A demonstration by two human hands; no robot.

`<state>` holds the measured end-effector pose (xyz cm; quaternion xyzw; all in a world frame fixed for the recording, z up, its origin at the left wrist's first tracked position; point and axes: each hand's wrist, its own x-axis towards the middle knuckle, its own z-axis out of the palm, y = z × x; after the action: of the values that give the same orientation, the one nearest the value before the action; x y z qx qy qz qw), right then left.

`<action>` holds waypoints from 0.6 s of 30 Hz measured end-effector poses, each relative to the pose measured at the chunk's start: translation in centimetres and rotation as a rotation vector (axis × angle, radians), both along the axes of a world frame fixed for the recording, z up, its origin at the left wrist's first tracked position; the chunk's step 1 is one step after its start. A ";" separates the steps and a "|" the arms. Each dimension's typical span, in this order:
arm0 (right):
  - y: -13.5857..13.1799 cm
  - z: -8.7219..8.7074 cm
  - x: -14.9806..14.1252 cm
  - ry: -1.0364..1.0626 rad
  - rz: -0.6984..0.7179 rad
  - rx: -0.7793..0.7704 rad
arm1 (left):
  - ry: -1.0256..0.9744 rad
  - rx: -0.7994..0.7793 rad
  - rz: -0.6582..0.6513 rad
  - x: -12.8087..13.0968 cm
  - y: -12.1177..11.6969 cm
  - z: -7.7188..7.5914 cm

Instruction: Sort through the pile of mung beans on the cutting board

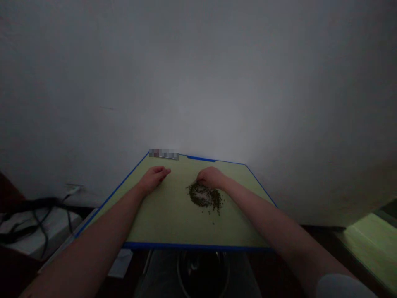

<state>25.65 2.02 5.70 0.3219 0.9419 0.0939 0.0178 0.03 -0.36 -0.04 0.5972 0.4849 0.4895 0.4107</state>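
While the right hand (212, 178) is poised at the far edge of the grain pile (204, 198), its fingers are pinching what looks like a slender implement (191, 185), the long axis pointing left and slightly nearside. Grain pile: dark, pale-centred; lying on the worktop (161, 223), immediately nearside of those fingers. Left hand (153, 179): lying well apart, leftward, farther from the pile; fingers loosely curling, contents, if any, indeterminable.
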 end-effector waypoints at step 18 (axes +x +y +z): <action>-9.8 -0.9 10.1 0.465 -0.645 0.036 | -0.055 -0.023 -0.013 0.0 0.1 -0.2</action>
<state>35.78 -7.82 4.76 0.6140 0.7697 0.0246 -0.1730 0.03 -0.22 -0.20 0.5819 0.4752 0.4974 0.4338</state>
